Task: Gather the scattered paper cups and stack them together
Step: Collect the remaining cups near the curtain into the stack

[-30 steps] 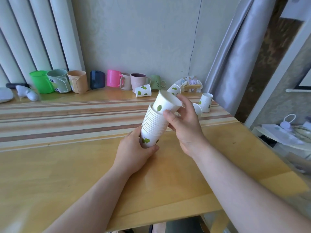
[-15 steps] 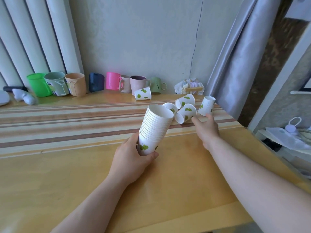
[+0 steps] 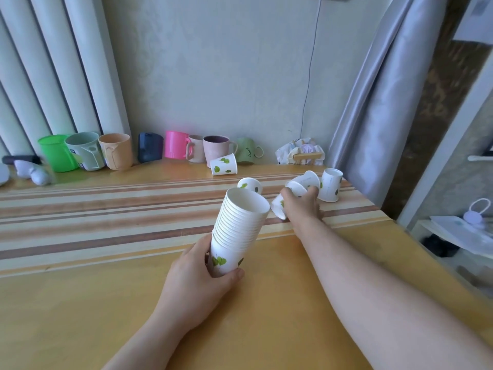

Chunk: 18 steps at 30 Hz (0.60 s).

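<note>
My left hand [image 3: 197,284] grips the bottom of a tall tilted stack of white paper cups with green leaves [image 3: 240,225], mouth facing up and away. My right hand [image 3: 302,208] reaches to the striped mat and closes over a cup lying on its side [image 3: 277,207]; only that cup's rim end shows. Another tipped cup [image 3: 309,179] lies just behind my fingers. One cup [image 3: 330,188] stands upside down at the right. A cup [image 3: 249,185] peeks out behind the stack. Farther back a cup [image 3: 223,164] lies on its side.
A row of coloured mugs [image 3: 176,148] lines the wall at the back of the wooden table [image 3: 280,303]. A crumpled wrapper pile [image 3: 301,153] sits at the back right by the grey curtain [image 3: 373,116]. The table's right edge drops off near a low white shelf [image 3: 458,236].
My right hand let go of the cup it had pushed onto the stack, reached forward and right, and closed over a tipped cup on the mat. The left hand kept holding the stack.
</note>
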Available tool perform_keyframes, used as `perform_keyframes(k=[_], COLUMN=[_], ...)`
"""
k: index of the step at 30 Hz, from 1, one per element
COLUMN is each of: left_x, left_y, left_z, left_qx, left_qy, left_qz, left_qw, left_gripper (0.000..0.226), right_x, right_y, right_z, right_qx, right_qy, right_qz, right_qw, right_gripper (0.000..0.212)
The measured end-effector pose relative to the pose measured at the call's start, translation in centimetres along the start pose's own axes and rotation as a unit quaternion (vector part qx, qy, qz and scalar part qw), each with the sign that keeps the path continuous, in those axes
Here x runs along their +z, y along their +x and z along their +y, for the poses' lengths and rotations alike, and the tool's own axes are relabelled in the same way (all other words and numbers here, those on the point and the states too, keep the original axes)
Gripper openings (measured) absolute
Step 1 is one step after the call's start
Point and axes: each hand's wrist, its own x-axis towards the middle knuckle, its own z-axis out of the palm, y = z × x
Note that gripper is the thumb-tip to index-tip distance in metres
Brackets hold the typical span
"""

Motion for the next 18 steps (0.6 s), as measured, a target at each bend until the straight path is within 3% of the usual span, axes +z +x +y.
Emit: perform_keyframes(k=[2, 5, 8, 10, 14, 16, 18], left_x=[0.0, 0.0, -0.1, -0.2, -0.1, -0.5, -0.7], left_y=[0.0, -0.1, -0.2, -0.4, -0.2, -0.5, -0.9], left_z=[0.1, 0.1, 0.2, 0.3, 0.3, 0.4, 0.4], left_qx=[0.000, 0.000, 0.003, 0.005, 0.007, 0.008, 0.011], left_qy=[0.000, 0.000, -0.001, 0.000, 0.007, 0.001, -0.003], left_qz=[-0.003, -0.005, -0.005, -0.005, -0.004, -0.001, -0.002], left_qw=[1.000, 1.000, 1.000, 1.000, 1.000, 1.000, 1.000], left_gripper=[0.048, 0.048, 0.047, 0.047, 0.045, 0.044, 0.045], right_x=[-0.9, -2.2, -3.4, -4.3, -6.6, -7.3, -7.6], right_y=[-0.5, -1.8, -2.8, -3.8, -6.7, -9.1, -11.6], right_z=[0.4, 1.1, 1.5, 1.0, -2.7, -4.8, -6.2], right_qx=[-0.005, -0.027, -0.018, 0.010, 0.018, -0.022, -0.084], right_qy=[0.061, 0.142, 0.217, 0.314, 0.505, 0.509, 0.465], right_qz=[-0.002, -0.017, -0.045, -0.081, -0.169, -0.207, -0.241], right_qw=[0.998, 0.989, 0.975, 0.946, 0.846, 0.835, 0.848], right_gripper=[0.071, 0.049, 0.054, 0.058, 0.028, 0.036, 0.044])
